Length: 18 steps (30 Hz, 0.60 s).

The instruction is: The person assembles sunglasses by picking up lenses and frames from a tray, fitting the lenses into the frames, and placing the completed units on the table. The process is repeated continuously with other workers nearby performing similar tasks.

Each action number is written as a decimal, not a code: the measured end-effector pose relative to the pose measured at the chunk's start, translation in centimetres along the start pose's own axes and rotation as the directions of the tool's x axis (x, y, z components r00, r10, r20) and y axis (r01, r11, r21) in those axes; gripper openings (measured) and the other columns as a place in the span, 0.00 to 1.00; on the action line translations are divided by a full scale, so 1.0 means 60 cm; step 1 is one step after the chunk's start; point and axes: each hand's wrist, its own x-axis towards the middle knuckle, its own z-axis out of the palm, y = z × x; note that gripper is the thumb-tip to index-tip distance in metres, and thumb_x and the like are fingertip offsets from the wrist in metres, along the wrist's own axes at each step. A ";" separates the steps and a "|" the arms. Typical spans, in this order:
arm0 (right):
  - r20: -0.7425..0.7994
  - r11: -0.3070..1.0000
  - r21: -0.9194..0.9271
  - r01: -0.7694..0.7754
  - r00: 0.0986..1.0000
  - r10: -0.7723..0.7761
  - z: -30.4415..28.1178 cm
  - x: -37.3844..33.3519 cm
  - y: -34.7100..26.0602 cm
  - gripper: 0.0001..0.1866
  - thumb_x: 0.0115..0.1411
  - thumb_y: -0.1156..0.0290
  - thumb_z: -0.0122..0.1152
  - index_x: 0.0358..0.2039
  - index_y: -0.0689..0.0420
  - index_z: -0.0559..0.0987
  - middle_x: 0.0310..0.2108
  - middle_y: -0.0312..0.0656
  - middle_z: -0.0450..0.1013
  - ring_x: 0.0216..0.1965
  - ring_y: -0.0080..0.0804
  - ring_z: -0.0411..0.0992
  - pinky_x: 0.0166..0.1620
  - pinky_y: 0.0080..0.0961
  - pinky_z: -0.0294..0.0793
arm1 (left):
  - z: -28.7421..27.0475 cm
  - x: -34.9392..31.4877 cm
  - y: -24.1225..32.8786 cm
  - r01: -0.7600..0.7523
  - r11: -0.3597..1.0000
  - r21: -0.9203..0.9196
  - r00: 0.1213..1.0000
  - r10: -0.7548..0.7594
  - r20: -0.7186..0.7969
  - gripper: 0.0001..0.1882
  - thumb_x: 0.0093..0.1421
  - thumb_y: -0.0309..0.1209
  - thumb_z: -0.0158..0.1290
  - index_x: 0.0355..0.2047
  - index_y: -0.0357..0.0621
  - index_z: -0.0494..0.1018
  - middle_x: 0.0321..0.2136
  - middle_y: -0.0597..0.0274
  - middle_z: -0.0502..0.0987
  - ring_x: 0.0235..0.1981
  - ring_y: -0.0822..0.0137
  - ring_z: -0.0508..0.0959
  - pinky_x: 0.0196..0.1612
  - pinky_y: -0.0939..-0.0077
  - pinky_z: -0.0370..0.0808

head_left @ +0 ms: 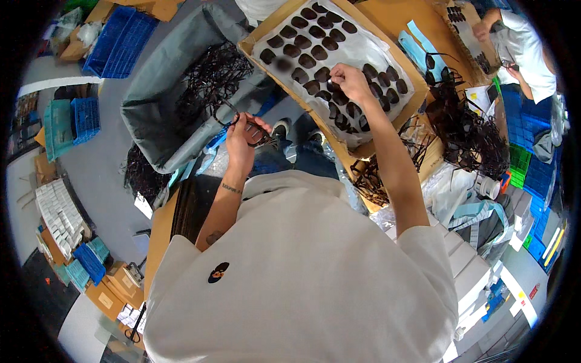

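My left hand [243, 136] is closed around dark eyeglass frames [260, 134], whose rims and temples stick out past the fingers beside the grey bin. My right hand [351, 81] is over a shallow cardboard box [289, 91] lined with white paper. Its fingertips are pinched together just above the dark sunglass lenses [321, 74]; what they hold, if anything, is too small to make out. Several rows of these lenses lie on the paper, some of them crowded at the near end.
A grey lined bin [145, 115] on the left holds a heap of dark frames [212, 75]. More dark frames [466, 127] are piled right of the box, near a light-blue strip [420, 48]. Another person [523, 51] works at far right. Blue crates [115, 42] stand far left.
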 end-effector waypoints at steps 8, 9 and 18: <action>-0.208 0.934 -0.358 -0.007 0.975 -0.073 0.018 -0.026 -0.040 0.12 0.48 0.70 0.71 0.34 0.56 0.80 0.45 0.49 0.72 0.47 0.48 0.72 0.49 0.40 0.71 | -0.017 0.004 0.011 -0.031 0.999 -0.011 0.999 0.031 -0.028 0.12 0.71 0.37 0.42 0.35 0.42 0.67 0.29 0.57 0.74 0.33 0.61 0.77 0.42 0.60 0.76; -0.223 0.894 -0.448 0.001 0.968 -0.113 0.020 -0.035 -0.044 0.13 0.47 0.70 0.72 0.34 0.56 0.80 0.45 0.49 0.72 0.49 0.48 0.71 0.50 0.41 0.71 | -0.018 0.005 0.012 -0.030 0.999 -0.016 0.999 0.029 -0.028 0.12 0.71 0.37 0.42 0.35 0.42 0.68 0.29 0.57 0.74 0.32 0.61 0.77 0.42 0.60 0.76; -0.174 0.890 -0.451 0.059 0.973 -0.153 0.031 -0.051 -0.050 0.14 0.43 0.71 0.73 0.31 0.55 0.81 0.39 0.44 0.71 0.48 0.46 0.68 0.53 0.39 0.68 | -0.003 0.010 0.009 0.025 0.999 0.034 1.000 -0.025 -0.004 0.12 0.72 0.36 0.40 0.35 0.42 0.67 0.29 0.57 0.74 0.33 0.60 0.77 0.42 0.59 0.76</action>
